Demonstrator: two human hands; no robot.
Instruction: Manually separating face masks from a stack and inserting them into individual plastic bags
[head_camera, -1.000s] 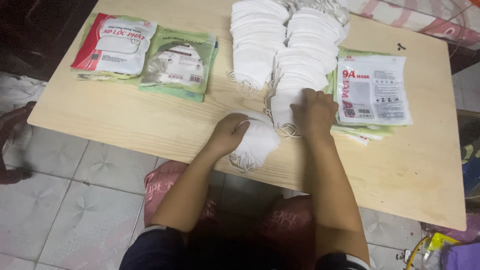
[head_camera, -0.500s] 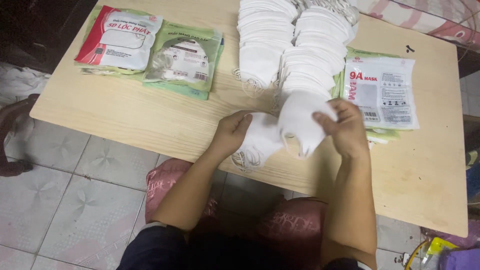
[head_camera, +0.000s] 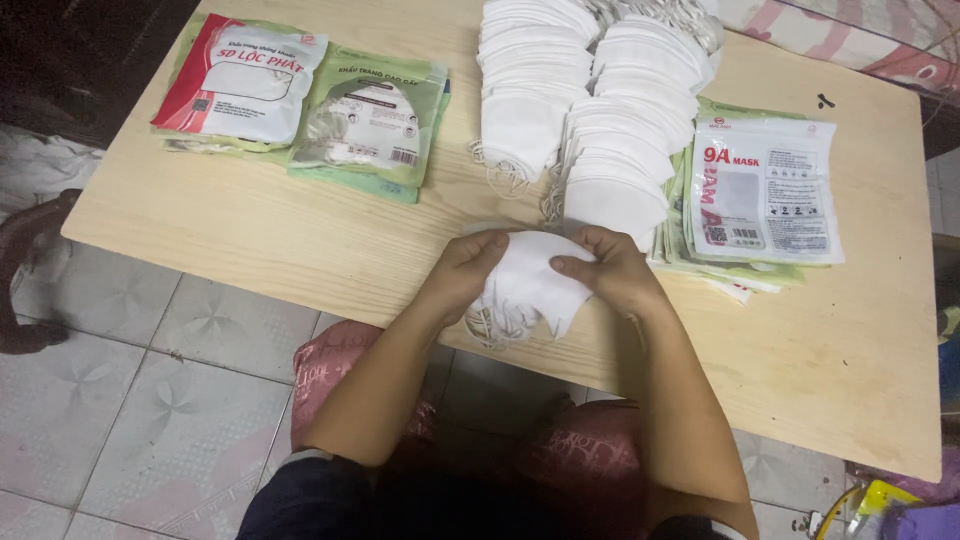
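Held thing: a small bunch of white folded face masks (head_camera: 530, 282), gripped between both hands at the near edge of the bench (head_camera: 300, 240), just clear of the wood.
Long axis: runs roughly left to right between the two hands, tilted slightly down toward the right.
Pointing: the rounded edge faces away from the person; the tapered lower corner points down and to the right, toward the person's lap.
Ear loops: thin white loops (head_camera: 490, 325) dangle from the lower left of the bunch, over the bench edge.
Left hand (head_camera: 470, 272): fingers curled onto the left end of the masks, pinching it.
Right hand (head_camera: 612, 268): fingers closed on the right end, thumb lying across the front of the top mask.
Mask rows: two long overlapping rows of white masks (head_camera: 590, 100) lie on the bench just beyond the hands, running away from the person; the right row's nearest mask is close to the right hand.
Right packets: a stack of flat printed mask packets (head_camera: 765, 190) sits just right of the rows, white on top with green edges under it.
Left packets: a red-and-white packet (head_camera: 240, 85) and a green packet (head_camera: 375, 120) lie side by side at the far left of the bench, well apart from the hands.
Below: tiled floor (head_camera: 130, 400) and a reddish cushion (head_camera: 330, 365) under the forearms.
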